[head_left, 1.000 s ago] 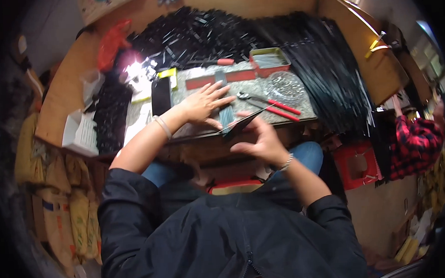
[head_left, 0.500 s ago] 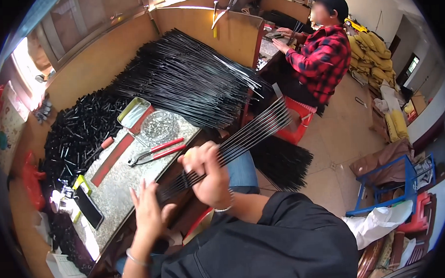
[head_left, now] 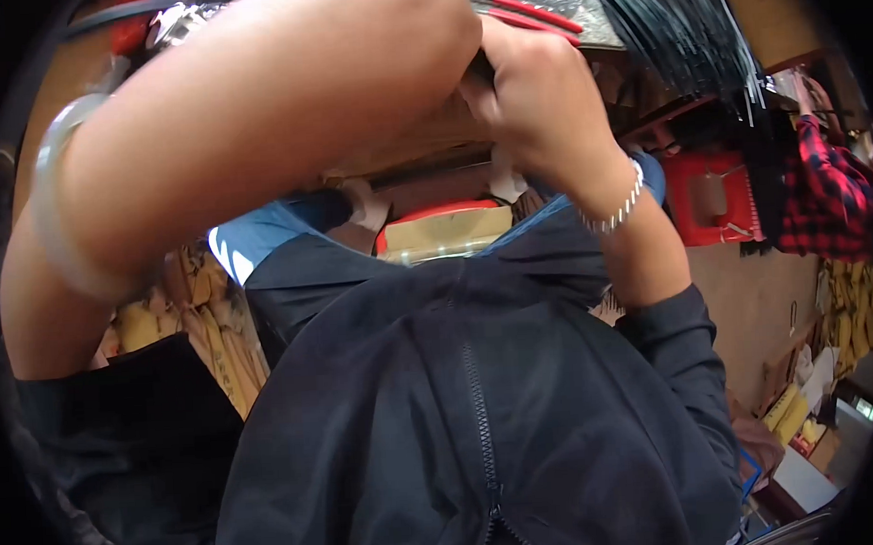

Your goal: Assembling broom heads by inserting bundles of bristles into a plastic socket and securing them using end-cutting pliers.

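Observation:
My left hand (head_left: 387, 26) is at the top of the view, its forearm crossing close in front with a pale bangle on it. Its fingers are hidden. My right hand (head_left: 541, 93), with a bracelet at the wrist, is closed right beside it; a dark bit shows at its fingers, but I cannot make out what it grips. Just beyond the hands, red-handled pliers (head_left: 537, 20) lie at the edge of the speckled worktop (head_left: 596, 22). A pile of thin black rods (head_left: 679, 28) lies on the worktop to the right.
A red stool (head_left: 711, 197) stands at the right, near a person in a red-and-black checked shirt (head_left: 813, 202). Between my knees is a red and tan seat (head_left: 444, 231). Yellow sacks (head_left: 847, 303) lie at the far right.
The view has swung down toward my lap. My hands have come together, the left forearm now across the front. The bundle of thin black rods in my right hand no longer shows.

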{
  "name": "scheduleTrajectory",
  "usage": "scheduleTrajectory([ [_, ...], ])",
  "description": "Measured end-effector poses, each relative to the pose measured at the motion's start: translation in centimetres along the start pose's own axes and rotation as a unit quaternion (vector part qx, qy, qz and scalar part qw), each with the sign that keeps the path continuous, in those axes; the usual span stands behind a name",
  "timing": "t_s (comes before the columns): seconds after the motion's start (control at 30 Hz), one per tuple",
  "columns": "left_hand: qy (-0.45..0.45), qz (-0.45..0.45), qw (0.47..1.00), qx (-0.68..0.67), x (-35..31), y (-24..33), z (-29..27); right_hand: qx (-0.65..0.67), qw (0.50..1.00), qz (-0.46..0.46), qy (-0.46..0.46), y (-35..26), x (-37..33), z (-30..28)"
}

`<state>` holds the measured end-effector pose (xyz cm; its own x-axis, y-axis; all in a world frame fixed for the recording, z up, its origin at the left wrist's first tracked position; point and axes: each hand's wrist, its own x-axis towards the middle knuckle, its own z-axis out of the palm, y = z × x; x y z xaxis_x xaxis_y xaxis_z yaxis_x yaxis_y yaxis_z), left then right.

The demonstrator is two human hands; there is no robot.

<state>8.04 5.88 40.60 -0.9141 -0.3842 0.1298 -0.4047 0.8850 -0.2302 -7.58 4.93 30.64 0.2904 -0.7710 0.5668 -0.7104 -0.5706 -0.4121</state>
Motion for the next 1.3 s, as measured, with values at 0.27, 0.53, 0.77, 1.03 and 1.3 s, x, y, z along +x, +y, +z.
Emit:
scheduleTrajectory([
  [0.27,0.267,-0.037,0.932,-0.241,3.8,-2.2,6.4,0.551,0.814,0.183,0.011,7.6,-5.2,7.3],
  [0.53,0.273,0.169,0.685,-0.654,3.3,-7.1,9.1,0.546,0.8,0.24,-0.074,5.5,-8.5,10.7],
  [0.77,0.134,-0.08,0.631,-0.76,2.3,-4.2,6.5,0.692,0.65,0.274,-0.151,5.7,-5.2,7.3],
  [1.03,0.157,0.092,0.783,-0.594,-0.5,-4.4,7.7,0.549,0.823,0.128,-0.069,5.6,-5.5,6.4],
  [1.3,0.062,-0.391,0.733,-0.553,-7.5,-1.5,26.4,0.641,0.746,0.175,-0.031,3.4,-8.5,5.1],
])
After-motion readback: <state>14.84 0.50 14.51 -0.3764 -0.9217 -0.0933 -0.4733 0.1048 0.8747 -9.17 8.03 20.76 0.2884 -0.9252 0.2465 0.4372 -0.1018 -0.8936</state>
